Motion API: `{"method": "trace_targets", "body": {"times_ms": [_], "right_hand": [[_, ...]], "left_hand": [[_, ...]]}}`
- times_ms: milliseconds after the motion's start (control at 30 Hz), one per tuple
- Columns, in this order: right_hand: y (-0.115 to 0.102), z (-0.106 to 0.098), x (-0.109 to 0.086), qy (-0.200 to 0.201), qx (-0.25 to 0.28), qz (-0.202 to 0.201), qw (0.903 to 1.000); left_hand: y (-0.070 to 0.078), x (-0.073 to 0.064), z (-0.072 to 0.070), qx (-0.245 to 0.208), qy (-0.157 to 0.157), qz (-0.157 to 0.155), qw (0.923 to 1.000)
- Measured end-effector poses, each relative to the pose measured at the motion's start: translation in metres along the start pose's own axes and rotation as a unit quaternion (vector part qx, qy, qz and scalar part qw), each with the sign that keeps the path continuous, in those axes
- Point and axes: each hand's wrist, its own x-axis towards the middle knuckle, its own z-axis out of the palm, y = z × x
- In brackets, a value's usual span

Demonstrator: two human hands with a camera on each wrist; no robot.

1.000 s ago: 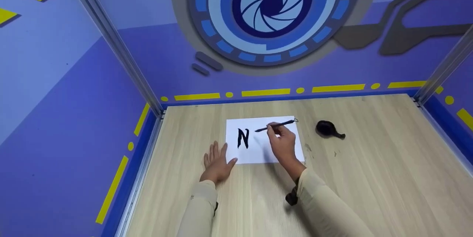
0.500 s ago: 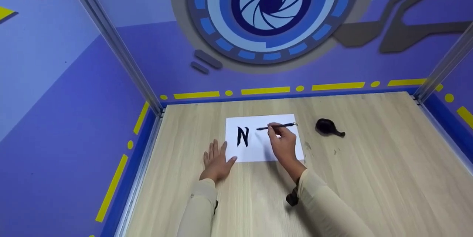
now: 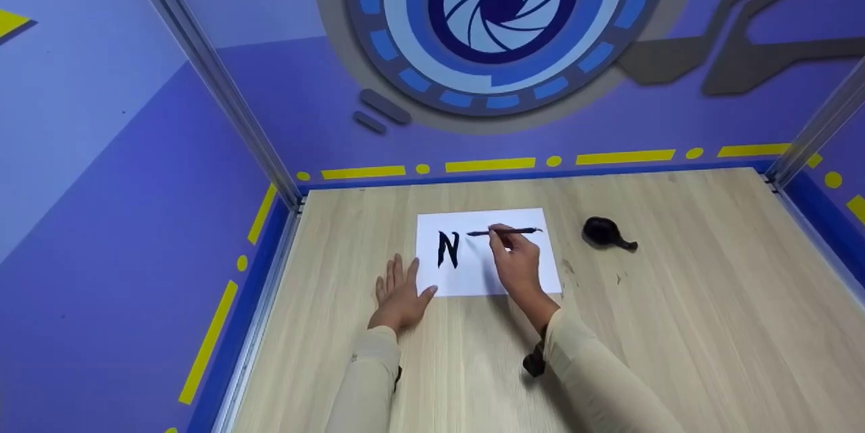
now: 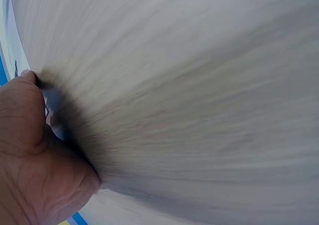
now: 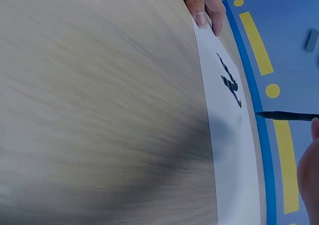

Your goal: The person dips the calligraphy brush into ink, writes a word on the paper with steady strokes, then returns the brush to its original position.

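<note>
My right hand [image 3: 519, 263] pinches a dark ink brush [image 3: 517, 231] near its middle, over the upper part of a white sheet of paper [image 3: 466, 284]. The brush lies nearly level, its dark tip pointing left; in the right wrist view the tip stands above the sheet. A bold black letter N [image 3: 448, 249] is painted on the paper's left half. Spread flat, my left hand [image 3: 400, 298] rests on the table, with forefinger and thumb at the sheet's left edge and lower left corner. In the left wrist view its palm and thumb [image 4: 30, 115] show; most fingers are hidden.
A small black dish with a short handle [image 3: 601, 233] sits on the wooden table [image 3: 682, 325] to the right of the paper. Small dark smudges [image 3: 620, 278] mark the wood below it. Blue-purple panels [image 3: 270, 102] wall in the table at the back and both sides.
The brush's tail end has come down, so the brush is closer to level. My left hand stays in place, and the N looks the same. The head view has shifted slightly.
</note>
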Motion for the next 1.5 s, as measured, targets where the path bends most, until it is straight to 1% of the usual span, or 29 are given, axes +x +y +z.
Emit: {"method": "trace_targets", "body": {"times_ms": [100,200,300,367,500,700,900,1200,1500], "right_hand": [[0.0003,0.0007,-0.0012,-0.004,0.001,0.008,1.0],[-0.0003,0.0007,-0.002,-0.007,-0.003,0.015,0.9999],[-0.0005,0.0006,-0.0016,-0.009,-0.013,0.016,0.9998],[-0.0007,0.0003,-0.0012,-0.01,-0.016,0.014,0.9997],[0.0016,-0.0007,-0.0008,-0.015,-0.018,0.012,0.9997],[0.0051,-0.0012,0.0002,-0.01,-0.013,0.028,0.9995],[0.0065,0.0007,0.0013,-0.005,-0.016,0.018,0.9997],[0.0053,0.0013,-0.0004,-0.024,0.004,0.026,0.9994],[0.006,0.0042,-0.0012,-0.026,-0.008,0.025,0.9993]], "left_hand": [[0.003,-0.0018,-0.0032,0.009,0.0,-0.001,1.0],[0.003,-0.0003,-0.0036,0.016,-0.001,-0.002,0.9999],[-0.0002,0.0037,0.0009,0.016,0.0,-0.003,0.9999],[-0.0009,0.0042,0.0013,0.012,0.0,-0.002,0.9999],[0.0011,0.0009,-0.0008,0.017,0.001,-0.003,0.9998],[0.004,-0.0034,-0.0033,0.017,0.006,-0.001,0.9998],[0.0034,-0.0026,-0.0029,0.015,0.01,-0.001,0.9998],[0.0016,-0.0013,-0.0026,0.026,0.011,-0.006,0.9996],[0.0028,-0.0032,-0.0029,0.018,0.007,-0.005,0.9998]]}}
